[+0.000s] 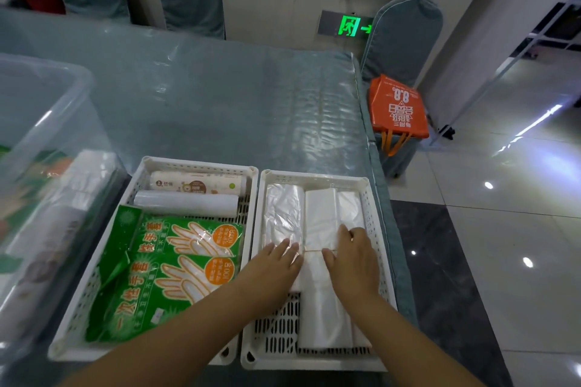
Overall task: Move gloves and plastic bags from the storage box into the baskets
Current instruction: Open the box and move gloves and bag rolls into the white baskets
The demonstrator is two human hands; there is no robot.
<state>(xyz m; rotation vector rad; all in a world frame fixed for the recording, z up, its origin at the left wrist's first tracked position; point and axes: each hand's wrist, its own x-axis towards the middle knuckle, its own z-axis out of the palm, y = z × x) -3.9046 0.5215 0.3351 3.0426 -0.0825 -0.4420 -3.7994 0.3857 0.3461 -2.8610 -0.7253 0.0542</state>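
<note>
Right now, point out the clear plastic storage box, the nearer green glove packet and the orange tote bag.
clear plastic storage box point(47, 122): head view, on its right side wall.
nearer green glove packet point(157, 289): head view, on its printed front.
orange tote bag point(401, 110): head view, on its printed face.

Green glove packs point(176, 264), white baskets point(382, 264)

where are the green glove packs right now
In the head view, the two green glove packs lie in the left white basket, in front of two rolls and left of the basket holding the plastic bags.
</note>
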